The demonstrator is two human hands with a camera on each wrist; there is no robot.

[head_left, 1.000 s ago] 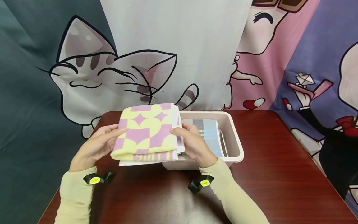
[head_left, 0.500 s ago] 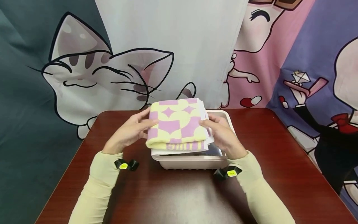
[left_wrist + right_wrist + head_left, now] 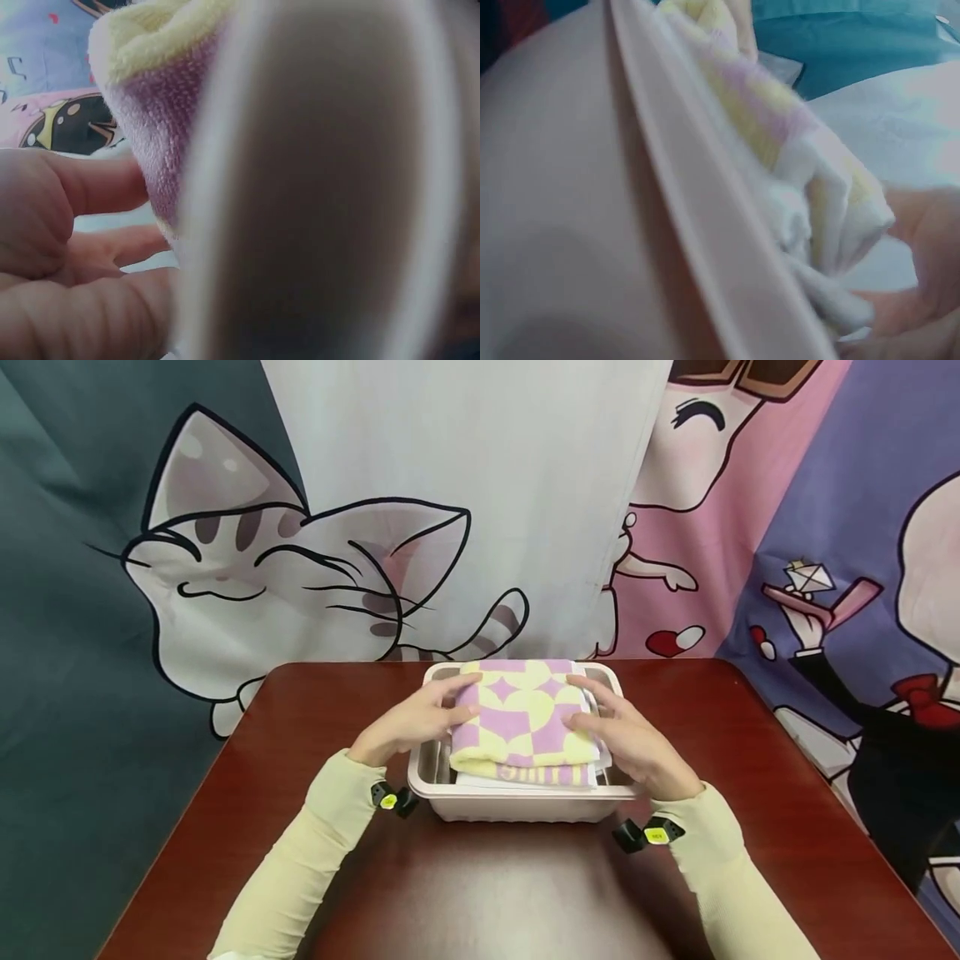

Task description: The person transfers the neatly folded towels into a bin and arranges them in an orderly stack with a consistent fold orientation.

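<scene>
Both hands, left hand (image 3: pixel 408 724) and right hand (image 3: pixel 637 743), grip the folded towel (image 3: pixel 525 718) by its sides, fingers curled round it, already lowered into the tub (image 3: pixel 517 802) on the bench (image 3: pixel 750 793); letting go remains

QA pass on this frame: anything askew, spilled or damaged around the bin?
Nothing stands out. The folded towel sits squarely in the bin, left hand and right hand holding its sides; white layers peek out at its front edge.
</scene>
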